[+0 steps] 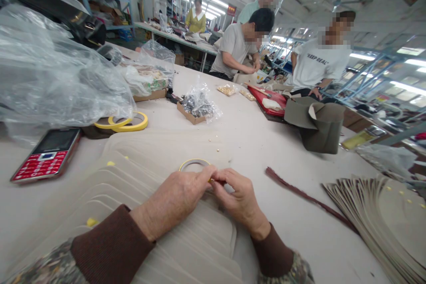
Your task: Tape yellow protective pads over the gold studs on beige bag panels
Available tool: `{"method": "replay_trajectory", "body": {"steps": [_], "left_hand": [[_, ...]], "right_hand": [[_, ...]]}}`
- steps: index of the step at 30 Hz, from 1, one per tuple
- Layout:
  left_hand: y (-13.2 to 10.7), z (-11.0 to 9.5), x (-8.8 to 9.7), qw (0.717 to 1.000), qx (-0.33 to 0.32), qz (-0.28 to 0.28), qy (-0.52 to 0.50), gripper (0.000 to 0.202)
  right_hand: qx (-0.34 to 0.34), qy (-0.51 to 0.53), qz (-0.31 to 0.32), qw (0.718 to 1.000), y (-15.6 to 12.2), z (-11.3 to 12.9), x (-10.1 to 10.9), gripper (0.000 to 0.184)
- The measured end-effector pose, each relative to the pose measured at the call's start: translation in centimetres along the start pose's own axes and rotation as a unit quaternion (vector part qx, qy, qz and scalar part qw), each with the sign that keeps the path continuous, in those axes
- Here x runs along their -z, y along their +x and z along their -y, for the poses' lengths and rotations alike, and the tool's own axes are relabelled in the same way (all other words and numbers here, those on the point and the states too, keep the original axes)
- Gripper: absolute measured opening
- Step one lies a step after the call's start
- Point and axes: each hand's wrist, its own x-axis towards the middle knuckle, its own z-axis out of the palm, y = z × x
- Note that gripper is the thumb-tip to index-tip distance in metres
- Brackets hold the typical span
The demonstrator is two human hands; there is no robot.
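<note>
My left hand [186,197] is closed on a thin roll of yellow tape [195,161], whose ring stands out beyond the fingers. My right hand [238,197] meets it fingertip to fingertip, thumb and forefinger pinched at the yellow edge, seemingly on the tape's end. Most of what lies between the fingertips is hidden. Below both hands spreads an overlapping row of beige flat pieces [133,186], several with small yellow tape bits [92,222] on them. A few tiny gold-coloured studs [218,150] lie just beyond the hands.
Left are a red phone [46,155], more yellow tape rolls [131,122] and clear plastic bags [56,66]. Ahead sits a small box of metal parts [196,108]. On the right lie a dark strip [306,197], fanned beige pieces [392,217] and olive material [316,124]. Several people stand farther back.
</note>
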Motion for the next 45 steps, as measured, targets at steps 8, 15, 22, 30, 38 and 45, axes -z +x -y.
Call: {"method": "replay_trajectory", "body": {"steps": [8, 15, 22, 30, 38, 45], "left_hand": [[0.5, -0.1, 0.6, 0.999, 0.035, 0.005, -0.004, 0.009], [0.6, -0.5, 0.6, 0.999, 0.019, -0.03, -0.01, 0.016], [0.8, -0.9, 0.9, 0.989, 0.049, 0.083, 0.108, 0.016], [1.1, -1.0, 0.5, 0.986, 0.043, 0.108, 0.118, 0.018], [1.1, -1.1, 0.6, 0.984, 0.049, 0.122, 0.12, 0.016], [1.1, -1.1, 0.5, 0.984, 0.051, 0.121, 0.124, 0.018]], "right_hand": [[-0.012, -0.078, -0.052, 0.995, -0.2, 0.1, -1.0, 0.016], [-0.307, 0.191, -0.049, 0.931, 0.9, 0.1, -1.3, 0.014], [-0.364, 0.194, -0.052, 0.909, 1.6, -2.2, -0.4, 0.022], [-0.271, -0.012, -0.017, 0.962, 1.8, -2.3, -1.1, 0.017], [-0.196, -0.13, 0.005, 0.972, 2.4, -2.5, -1.3, 0.015], [-0.269, -0.047, -0.012, 0.962, 2.2, -3.4, -1.1, 0.021]]}}
